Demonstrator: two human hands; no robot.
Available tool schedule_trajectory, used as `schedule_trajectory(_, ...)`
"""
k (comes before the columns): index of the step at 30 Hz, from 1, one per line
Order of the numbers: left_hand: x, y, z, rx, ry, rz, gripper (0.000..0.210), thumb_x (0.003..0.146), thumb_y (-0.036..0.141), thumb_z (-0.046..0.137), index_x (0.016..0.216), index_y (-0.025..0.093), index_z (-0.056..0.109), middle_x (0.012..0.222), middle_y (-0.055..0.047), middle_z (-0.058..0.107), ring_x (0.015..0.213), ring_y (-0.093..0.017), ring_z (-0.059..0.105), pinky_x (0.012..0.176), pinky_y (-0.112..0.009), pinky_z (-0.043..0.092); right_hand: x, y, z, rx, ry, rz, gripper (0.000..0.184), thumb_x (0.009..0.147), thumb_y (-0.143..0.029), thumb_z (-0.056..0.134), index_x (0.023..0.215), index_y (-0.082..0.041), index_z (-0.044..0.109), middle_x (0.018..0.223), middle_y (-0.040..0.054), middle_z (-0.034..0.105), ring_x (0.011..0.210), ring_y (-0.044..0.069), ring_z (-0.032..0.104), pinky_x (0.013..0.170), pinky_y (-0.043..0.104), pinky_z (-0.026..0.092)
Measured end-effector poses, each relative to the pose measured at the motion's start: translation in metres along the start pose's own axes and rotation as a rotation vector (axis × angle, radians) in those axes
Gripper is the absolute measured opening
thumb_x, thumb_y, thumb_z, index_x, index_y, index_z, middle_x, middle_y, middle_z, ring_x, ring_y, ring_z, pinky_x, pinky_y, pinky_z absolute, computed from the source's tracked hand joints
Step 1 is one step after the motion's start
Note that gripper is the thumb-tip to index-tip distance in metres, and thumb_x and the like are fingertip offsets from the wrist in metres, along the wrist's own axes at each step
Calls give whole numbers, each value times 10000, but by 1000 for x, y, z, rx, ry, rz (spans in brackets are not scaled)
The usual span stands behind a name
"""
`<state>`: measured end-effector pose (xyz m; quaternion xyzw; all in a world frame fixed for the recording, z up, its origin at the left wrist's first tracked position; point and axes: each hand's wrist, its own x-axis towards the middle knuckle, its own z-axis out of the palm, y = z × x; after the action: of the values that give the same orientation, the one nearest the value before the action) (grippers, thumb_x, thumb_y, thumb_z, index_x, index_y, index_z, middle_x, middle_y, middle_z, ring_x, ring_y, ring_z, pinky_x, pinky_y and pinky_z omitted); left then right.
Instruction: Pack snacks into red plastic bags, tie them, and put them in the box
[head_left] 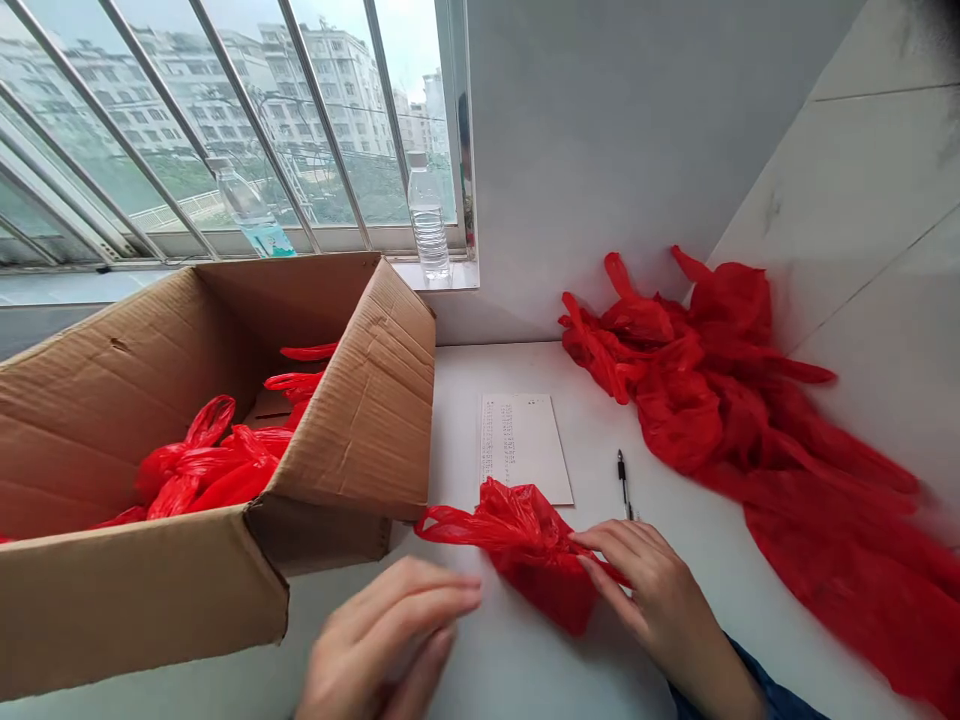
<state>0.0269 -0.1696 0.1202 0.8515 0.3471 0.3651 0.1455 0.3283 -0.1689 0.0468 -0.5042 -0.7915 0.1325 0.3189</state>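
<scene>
A red plastic bag (536,560), bunched and gathered at its top, sits on the white table in front of me. One of its loop handles points left. My right hand (649,580) pinches the gathered plastic at the bag's right side between thumb and fingers. Just left of the bag, my left hand (394,630) is raised and slightly blurred, apart from the plastic. Its fingers are bent over the thumb with a gap between them, and nothing shows in them. What the bag contains is hidden.
An open cardboard box (352,420) at the left holds several red bags (210,460). A printed sheet (525,450) and a black pen (622,480) lie behind the bag. Red bags (697,390) are heaped at right. Two plastic bottles (428,220) stand on the windowsill.
</scene>
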Motion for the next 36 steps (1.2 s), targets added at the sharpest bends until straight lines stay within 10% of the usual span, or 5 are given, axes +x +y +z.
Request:
schedule_trajectory(6,54,-17,66,186,-255,175,326,1034,176,468,1337,196,587,1339,-65,665,1202,-229,600,1001,-387,508,10,-17,13,-70,-39,19,185,872,-201,717,1010,-249,605,934,-2,646,850,240,570,790,388,413)
schedule_trajectory(10,58,-26,81,229,-403,109,292,963,204,626,1255,217,634,1156,-31,739,1014,-254,649,885,-423,510,14,-17,22,-138,45,-32,196,852,-65,625,969,-222,614,888,6,632,820,229,544,808,384,388)
schedule_trajectory(28,30,-33,78,95,-138,16,154,1016,210,532,951,214,671,836,-7,687,755,-169,580,650,-249,442,15,-24,23,-26,190,-60,229,1052,-216,436,975,-231,651,843,7,640,772,196,557,773,349,317)
schedule_trajectory(36,7,-60,49,87,-57,-221,190,1026,231,490,915,211,643,843,-6,671,760,-145,655,680,-218,499,-15,24,4,-80,222,37,111,994,-174,564,997,-266,627,861,-24,669,821,195,616,823,359,360)
